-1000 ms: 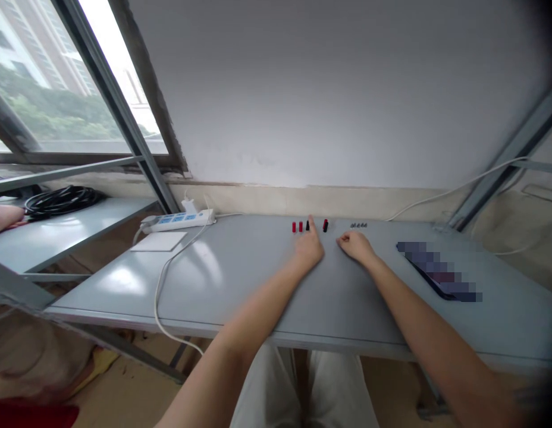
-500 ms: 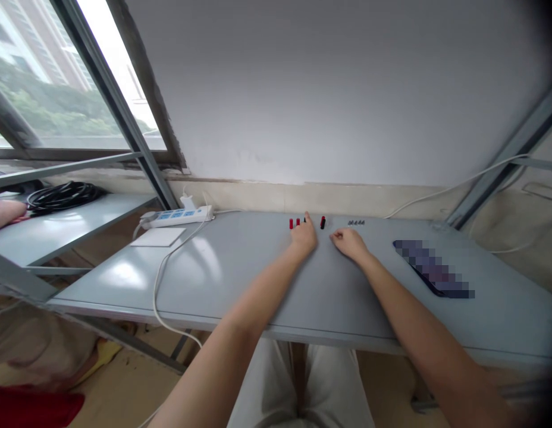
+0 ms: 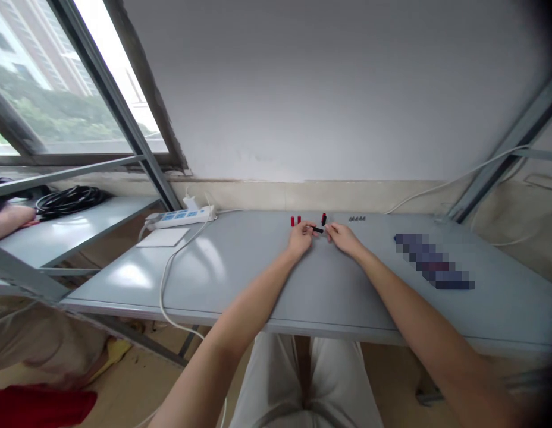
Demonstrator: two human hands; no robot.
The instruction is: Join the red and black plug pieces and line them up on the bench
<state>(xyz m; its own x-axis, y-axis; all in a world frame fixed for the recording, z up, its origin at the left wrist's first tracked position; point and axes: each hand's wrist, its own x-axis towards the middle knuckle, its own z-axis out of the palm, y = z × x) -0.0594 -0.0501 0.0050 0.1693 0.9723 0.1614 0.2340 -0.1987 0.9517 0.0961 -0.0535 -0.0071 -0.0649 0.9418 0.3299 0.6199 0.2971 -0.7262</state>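
My left hand [image 3: 299, 237] and my right hand [image 3: 342, 236] meet over the far part of the grey table [image 3: 240, 279]. Between their fingertips lies a small black cylindrical part [image 3: 318, 229], pinched by the left fingers and touched by the right ones. Just beyond stand two small red parts [image 3: 295, 220] side by side. To their right a red and black part [image 3: 323, 219] stands upright. A row of several tiny dark screws [image 3: 357, 219] lies further right.
A white power strip [image 3: 180, 218] with its cable [image 3: 165, 279] and a white sheet [image 3: 163, 237] lie at the table's far left. A blurred dark flat object [image 3: 432, 261] rests at the right. Coiled black cable [image 3: 66, 199] sits on the side bench, near another person's hand [image 3: 8, 220].
My left hand drew back from the row of parts with the black part in its fingers. My right hand moved left and forward to meet it.
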